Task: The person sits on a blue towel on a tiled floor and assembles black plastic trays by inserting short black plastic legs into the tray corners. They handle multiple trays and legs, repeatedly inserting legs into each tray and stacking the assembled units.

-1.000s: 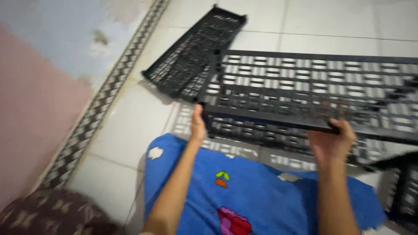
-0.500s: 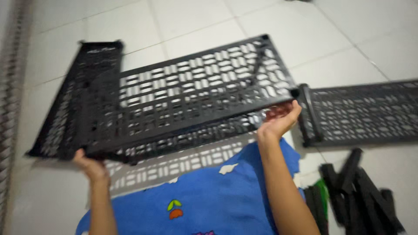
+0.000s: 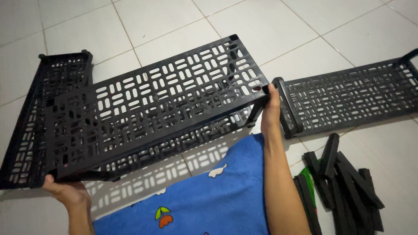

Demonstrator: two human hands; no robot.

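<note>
I hold a black perforated plastic shelf panel (image 3: 161,91) up over the white tiled floor, with a second like panel stacked right under it. My left hand (image 3: 69,191) grips the near left corner from below. My right hand (image 3: 271,109) grips the right end. Both panels tilt slightly, the right end higher. A blue cloth (image 3: 204,196) with small fruit prints covers my lap below them.
Another black shelf panel (image 3: 352,95) lies flat on the floor at the right. A third panel (image 3: 30,113) lies at the left, partly under the held ones. Several black plastic bars (image 3: 344,178) are piled at the lower right.
The view has swung right and steadied. The held panels now sit lower and closer, and the bars at the lower right are more fully in sight. Both hands keep their grip.
</note>
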